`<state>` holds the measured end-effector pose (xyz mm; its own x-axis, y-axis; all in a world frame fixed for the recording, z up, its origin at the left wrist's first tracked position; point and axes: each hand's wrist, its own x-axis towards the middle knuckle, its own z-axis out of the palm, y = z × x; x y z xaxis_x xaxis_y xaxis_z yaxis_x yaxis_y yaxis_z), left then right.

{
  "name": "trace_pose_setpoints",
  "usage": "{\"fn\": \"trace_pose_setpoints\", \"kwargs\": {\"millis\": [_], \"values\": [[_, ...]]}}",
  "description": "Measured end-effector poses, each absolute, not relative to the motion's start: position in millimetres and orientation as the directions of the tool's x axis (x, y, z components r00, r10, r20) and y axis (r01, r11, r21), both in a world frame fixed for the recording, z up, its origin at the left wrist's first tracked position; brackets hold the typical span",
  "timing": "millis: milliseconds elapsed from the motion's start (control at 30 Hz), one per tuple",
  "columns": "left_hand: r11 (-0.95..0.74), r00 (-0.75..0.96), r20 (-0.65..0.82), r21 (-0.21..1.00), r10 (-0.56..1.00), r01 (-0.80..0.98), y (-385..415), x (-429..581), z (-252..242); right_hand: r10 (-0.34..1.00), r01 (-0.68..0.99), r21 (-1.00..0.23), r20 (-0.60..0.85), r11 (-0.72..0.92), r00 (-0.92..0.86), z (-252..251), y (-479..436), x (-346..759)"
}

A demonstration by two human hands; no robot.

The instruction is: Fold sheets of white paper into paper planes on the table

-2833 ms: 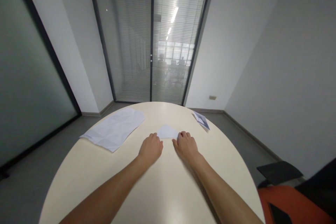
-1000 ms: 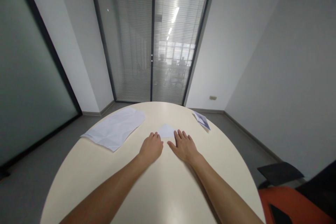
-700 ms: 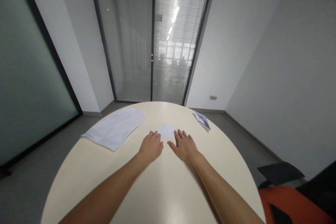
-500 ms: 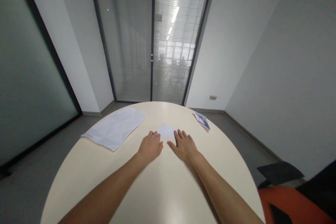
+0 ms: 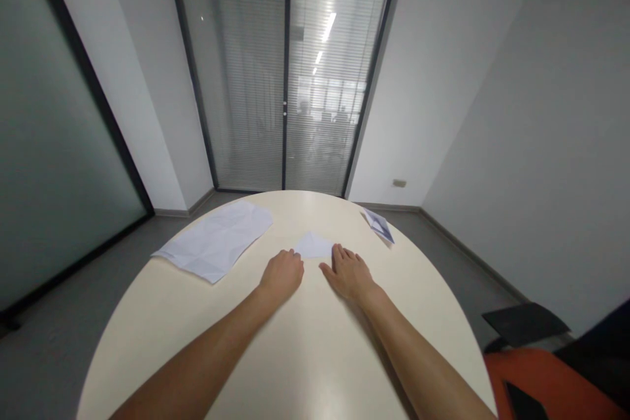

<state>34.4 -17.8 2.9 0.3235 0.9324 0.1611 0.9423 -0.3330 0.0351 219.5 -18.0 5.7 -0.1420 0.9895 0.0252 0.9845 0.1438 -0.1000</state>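
Note:
A small folded white paper point(image 5: 312, 245) lies on the round cream table point(image 5: 295, 354), just beyond both hands. My left hand point(image 5: 282, 275) rests knuckles up with its fingers curled under, the fingertips at the paper's near left edge. My right hand point(image 5: 350, 271) lies flat on the table with fingers stretched forward, their tips touching the paper's right edge. Neither hand has the paper off the table.
A large creased white sheet point(image 5: 215, 241) lies at the table's back left. A small folded paper shape point(image 5: 378, 224) sits near the back right rim. An orange and black chair point(image 5: 551, 374) stands at the lower right. Glass doors with blinds point(image 5: 285, 72) are behind the table.
My right hand had its fingers curled on the paper at first, then spread flat; it has now shifted slightly right along the paper's edge. My left hand has hardly moved.

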Motion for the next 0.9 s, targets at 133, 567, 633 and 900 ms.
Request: {"fn": "trace_pose_setpoints", "kwargs": {"millis": [133, 567, 633, 900], "values": [[-0.246, 0.238, 0.150, 0.036, 0.960, 0.969, -17.0, 33.7, 4.0, 0.995, 0.991, -0.091, -0.008, 0.096, -0.097, 9.8, -20.5, 218.7], [-0.312, 0.318, 0.124, -0.063, 0.940, 0.948, -14.0, 22.1, 10.1, 0.961, 0.977, -0.083, 0.210, 0.199, -0.178, 8.2, -6.3, 246.2], [-0.321, 0.327, 0.117, -0.061, 0.938, 0.945, -13.6, 21.0, 10.9, 0.957, 0.973, -0.102, 0.228, 0.208, -0.181, 6.2, -4.0, 249.5], [-0.333, 0.337, 0.107, -0.057, 0.935, 0.941, -14.2, 17.3, 15.7, 0.952, 0.958, -0.163, 0.237, 0.236, -0.194, 3.7, -0.6, 258.6]]}}
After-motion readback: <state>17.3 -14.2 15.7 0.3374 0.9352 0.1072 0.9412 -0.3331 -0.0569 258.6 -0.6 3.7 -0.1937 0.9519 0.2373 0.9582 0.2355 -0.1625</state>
